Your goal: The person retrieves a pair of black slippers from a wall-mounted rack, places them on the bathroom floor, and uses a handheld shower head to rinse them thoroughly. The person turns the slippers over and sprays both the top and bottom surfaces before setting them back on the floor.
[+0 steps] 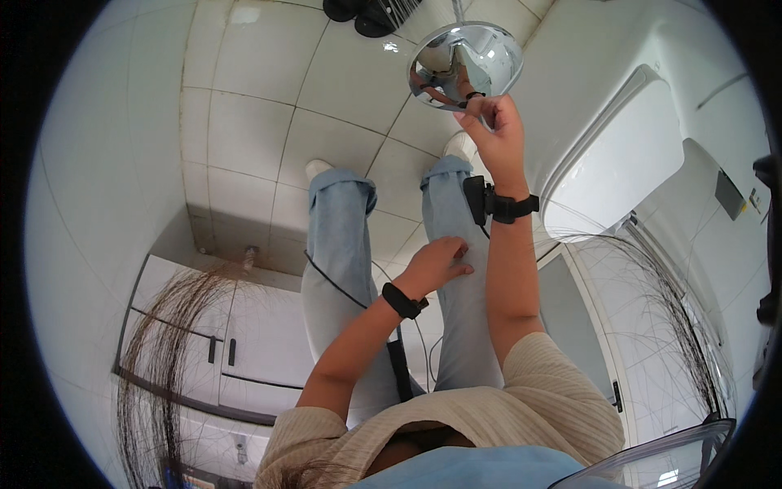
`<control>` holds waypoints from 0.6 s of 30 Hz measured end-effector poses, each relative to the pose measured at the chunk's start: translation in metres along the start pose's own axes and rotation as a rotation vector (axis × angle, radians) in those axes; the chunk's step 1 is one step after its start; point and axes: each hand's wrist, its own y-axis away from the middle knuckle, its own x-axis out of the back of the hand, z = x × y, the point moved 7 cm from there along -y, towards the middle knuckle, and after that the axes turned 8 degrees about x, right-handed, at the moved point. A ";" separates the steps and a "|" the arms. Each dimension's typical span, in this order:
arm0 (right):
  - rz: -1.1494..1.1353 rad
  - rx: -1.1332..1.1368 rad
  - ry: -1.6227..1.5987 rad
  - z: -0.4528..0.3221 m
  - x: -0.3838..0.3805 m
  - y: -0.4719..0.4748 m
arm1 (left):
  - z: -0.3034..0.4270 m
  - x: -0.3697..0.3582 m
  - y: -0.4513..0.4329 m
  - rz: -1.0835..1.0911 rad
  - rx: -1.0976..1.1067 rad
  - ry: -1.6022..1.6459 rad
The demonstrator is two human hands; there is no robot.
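My right hand (pixel 498 131) reaches forward with its thumb and index finger close together. The fingertips overlap the near rim of a round, mirror-like chrome fixture (pixel 501 52), and I cannot tell whether they grip it. Its curved surface reflects hands and parts of the room, and a thin metal arm rises from its far edge. My left hand (pixel 434 263) hovers over my thigh, its fingers curled apart and holding nothing. Black straps circle both wrists, with a small black device (pixel 475 198) by the right one.
A white sanitary fixture (pixel 611 159) stands to the right. White cabinets (pixel 263 342) with black handles lie at lower left, and a door (pixel 571 299) is at right. Black shoes (pixel 372 18) rest on the floor tiles (pixel 342 131) ahead. Cables (pixel 421 342) hang before my legs.
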 end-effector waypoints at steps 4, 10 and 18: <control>-0.025 0.031 -0.007 -0.002 -0.011 -0.004 | -0.007 -0.015 0.005 -0.150 0.132 0.105; -0.086 0.035 0.074 -0.008 -0.017 -0.006 | 0.020 -0.017 0.048 -0.283 -0.014 0.102; -0.085 0.055 0.139 -0.011 -0.017 0.013 | 0.021 -0.054 0.095 -0.658 -0.024 0.190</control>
